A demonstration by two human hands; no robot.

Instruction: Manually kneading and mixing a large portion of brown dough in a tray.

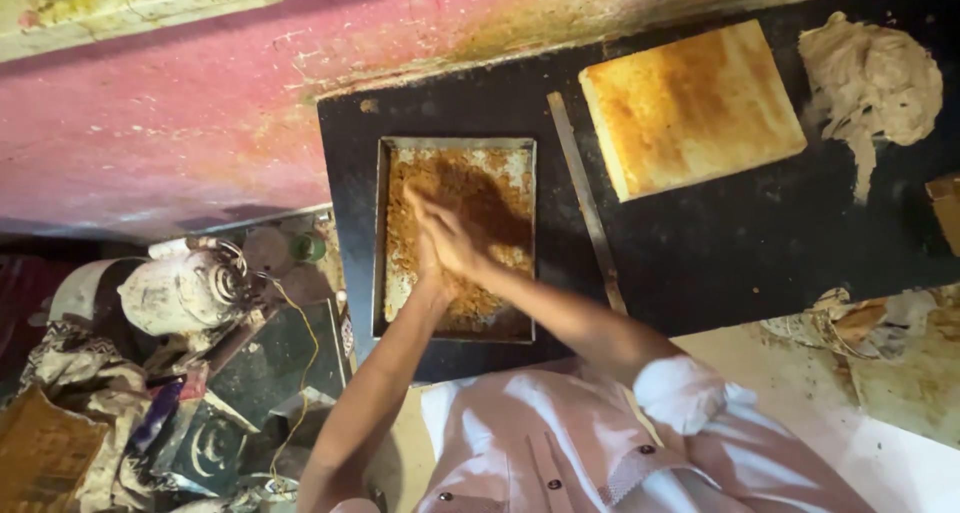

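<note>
A rectangular metal tray (380, 235) lies on a black tabletop (720, 238), holding a brown crumbly mixture (470, 178) that leaves pale patches along the edges. Both my hands meet over the middle of the tray, pressed flat against each other. My right hand (458, 238) lies on top, its fingers stretched toward the tray's far left. Only the wrist side of my left hand (428, 265) shows beneath it. Whether any mixture sits between the palms is hidden.
A thin metal strip (585, 208) lies just right of the tray. Beyond it rest a yellow-brown slab (690, 108) and a pale lump of dough (870, 78). A pink surface (180, 113) runs behind. A white machine (180, 293), wires and clutter sit lower left.
</note>
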